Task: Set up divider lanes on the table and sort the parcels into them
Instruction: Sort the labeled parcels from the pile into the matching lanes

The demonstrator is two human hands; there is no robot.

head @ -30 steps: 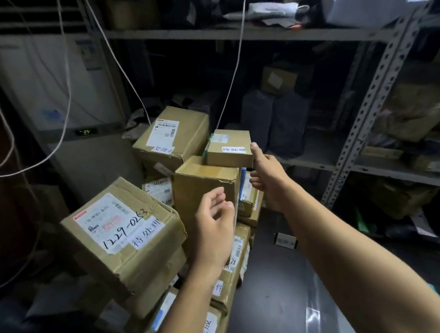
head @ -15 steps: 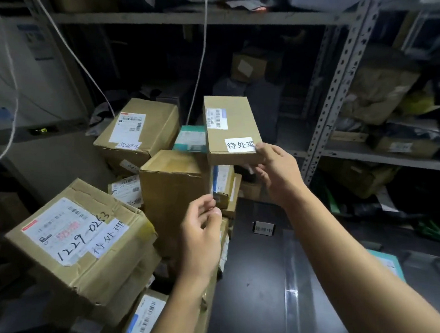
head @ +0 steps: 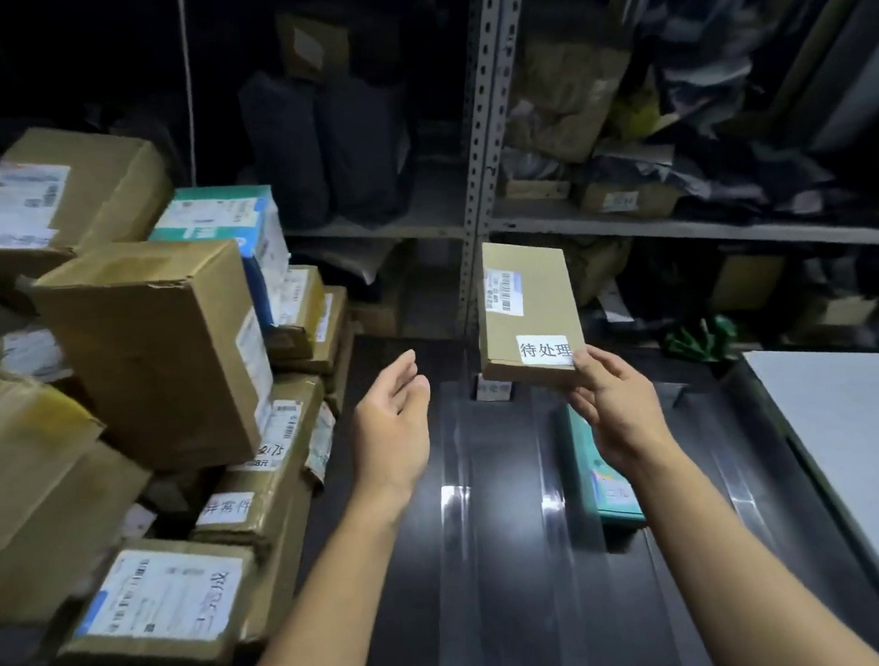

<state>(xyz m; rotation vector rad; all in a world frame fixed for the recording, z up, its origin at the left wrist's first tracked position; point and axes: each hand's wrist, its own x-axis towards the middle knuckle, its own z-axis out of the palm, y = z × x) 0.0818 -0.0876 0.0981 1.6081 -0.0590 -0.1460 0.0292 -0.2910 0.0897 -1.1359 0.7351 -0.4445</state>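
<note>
My right hand [head: 612,409] grips the near end of a flat brown cardboard parcel [head: 526,307] with a barcode label and a white handwritten sticker, held in the air above the dark table [head: 520,585]. My left hand [head: 394,423] hovers open, palm turned inward, to the left of the parcel and holds nothing. Clear divider strips [head: 453,512] run lengthwise along the table and form lanes. A teal parcel [head: 603,472] lies in one lane under my right forearm. A small white label card [head: 492,388] stands at the far end of the table.
A tall heap of cardboard parcels [head: 155,350] fills the left side, with a teal-topped box [head: 219,217] among them. A metal shelf upright [head: 491,123] and shelves with bags and boxes stand behind the table. A pale board [head: 855,436] lies at the right.
My right hand lifted the flat parcel off the heap and carried it right, over the table. My left hand drew away from the heap and opened. The view swung right.
</note>
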